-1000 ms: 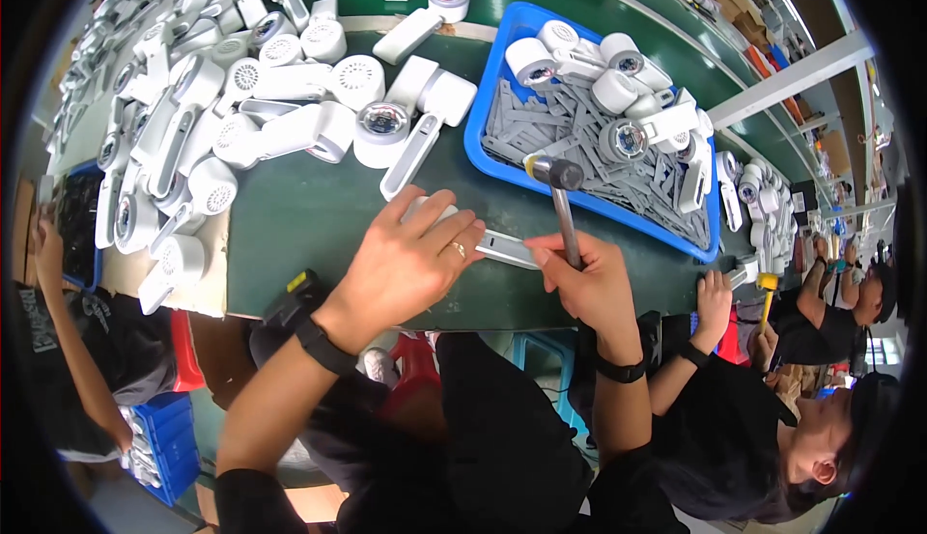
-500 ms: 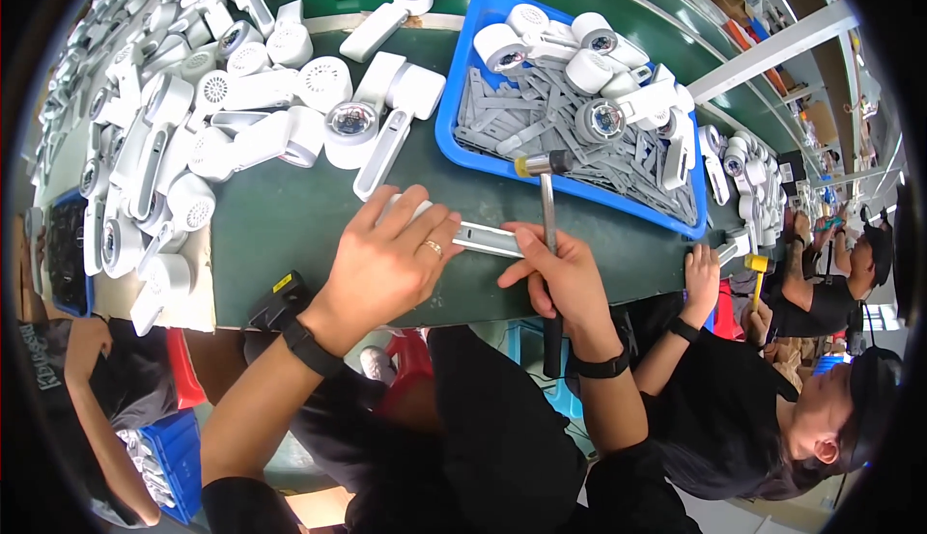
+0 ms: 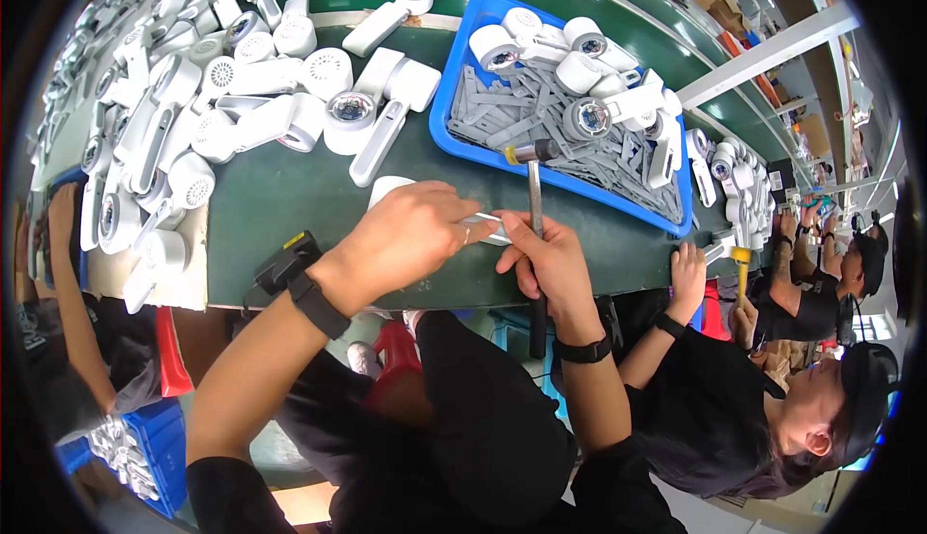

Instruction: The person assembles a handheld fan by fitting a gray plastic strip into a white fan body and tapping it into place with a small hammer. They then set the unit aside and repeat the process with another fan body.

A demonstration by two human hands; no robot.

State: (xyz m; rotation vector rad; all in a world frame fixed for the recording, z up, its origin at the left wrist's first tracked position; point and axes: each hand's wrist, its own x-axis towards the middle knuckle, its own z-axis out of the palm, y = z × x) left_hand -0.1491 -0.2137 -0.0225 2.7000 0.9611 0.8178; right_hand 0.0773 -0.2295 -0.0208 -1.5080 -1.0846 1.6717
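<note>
My left hand (image 3: 413, 235) lies over a white handheld device body (image 3: 391, 187) on the green table (image 3: 280, 196), pinning it down; most of the device is hidden under the hand. My right hand (image 3: 547, 262) grips the dark handle of a small hammer (image 3: 534, 196), whose head points up toward the blue tray (image 3: 463, 80). The thumb of my right hand touches the device's pale end piece (image 3: 488, 228) between both hands.
The blue tray holds grey flat parts (image 3: 521, 119) and several white round-headed devices (image 3: 579, 70). Many more white devices (image 3: 193, 99) cover the table's left. A person in black (image 3: 772, 379) works at my right, one hand (image 3: 688, 273) on the table edge. A blue bin (image 3: 145, 447) sits below left.
The view has shifted a little, so the table and tray sit higher in frame. My hands have drawn closer together over the white device, with the hammer still upright in my right hand.
</note>
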